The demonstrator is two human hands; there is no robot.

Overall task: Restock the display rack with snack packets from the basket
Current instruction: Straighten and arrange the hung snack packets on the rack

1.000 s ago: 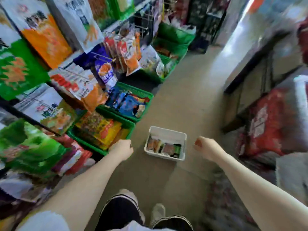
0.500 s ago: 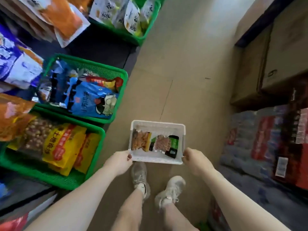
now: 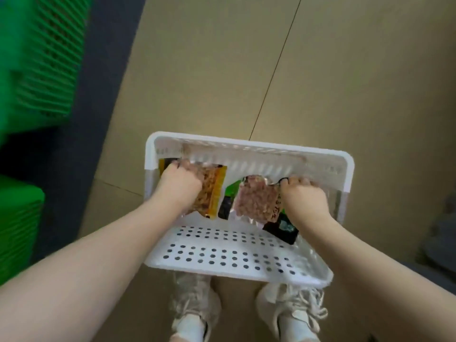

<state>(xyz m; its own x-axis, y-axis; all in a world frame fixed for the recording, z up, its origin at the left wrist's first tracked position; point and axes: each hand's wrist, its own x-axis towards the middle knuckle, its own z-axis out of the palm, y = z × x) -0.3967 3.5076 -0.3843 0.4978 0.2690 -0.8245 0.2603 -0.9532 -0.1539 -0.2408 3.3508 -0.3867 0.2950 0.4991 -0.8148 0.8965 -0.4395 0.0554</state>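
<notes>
Far left: green crates (image 3: 42,58) of the rack, blurred, well apart from everything in hand. Below centre: white basket (image 3: 246,146) tilted, perforated floor toward the camera, far wall uppermost, packets slid against that wall.

Left hand (image 3: 179,187) inside the basket at its left end, fingers curled over the top edge of the orange-bordered packet (image 3: 211,193) and seemingly pinching it, though the blur hides the thumb. Packet's long axis roughly along the forearm, lower end hanging free toward the basket floor.

Between the two hands: a green-and-black packet (image 3: 225,208), mostly covered, touched by neither hand.

Right hand (image 3: 304,206) at the right end, fingers clenched over the top corner of the pinkish clear packet (image 3: 256,204), a black-and-green packet (image 3: 283,229) trapped beneath the wrist. Same long axis, tipped slightly rightward.

Each packet directly under its own hand, so neither is nearer; next move probably a straight lift out, then a swing left to the rack. Basket likely propped only by the hands, so a slip is possible on lifting.

Bottom: pale sneakers (image 3: 195,314) on tan floor (image 3: 222,58).
</notes>
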